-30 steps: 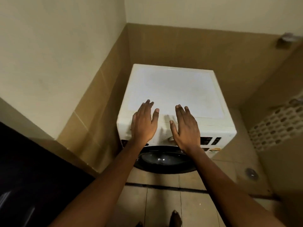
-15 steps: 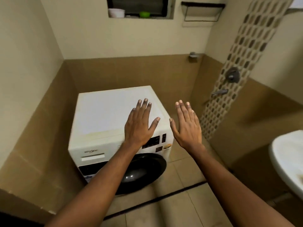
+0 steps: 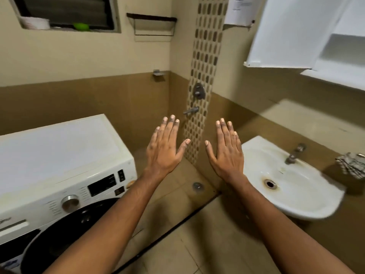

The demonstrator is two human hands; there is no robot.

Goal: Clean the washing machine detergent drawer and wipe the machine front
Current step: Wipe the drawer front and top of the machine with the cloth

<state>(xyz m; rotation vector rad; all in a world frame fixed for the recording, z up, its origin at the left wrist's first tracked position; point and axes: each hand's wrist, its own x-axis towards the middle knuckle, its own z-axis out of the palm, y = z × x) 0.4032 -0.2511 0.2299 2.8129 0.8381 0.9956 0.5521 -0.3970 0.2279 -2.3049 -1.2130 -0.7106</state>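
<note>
A white front-loading washing machine point(image 3: 59, 151) stands at the lower left, with a silver dial point(image 3: 70, 203), a dark display and a black round door point(image 3: 65, 240). Its detergent drawer point(image 3: 13, 227) sits shut at the left of the control panel. My left hand point(image 3: 165, 147) and my right hand point(image 3: 226, 151) are held out flat in the air, palms down, fingers apart and empty. Both hover to the right of the machine, over the tiled floor, touching nothing.
A white washbasin point(image 3: 308, 202) with a tap point(image 3: 294, 154) hangs at the right, a patterned cloth point(image 3: 350, 165) beside it. An open white wall cabinet point(image 3: 292, 32) is above. A shower valve point(image 3: 198, 91), floor drain point(image 3: 197, 186) and window ledge point(image 3: 65, 29) lie ahead.
The view has swung right and up, off the machine's top toward the basin. Both hands have come off the machine's front edge and now hover over the floor.
</note>
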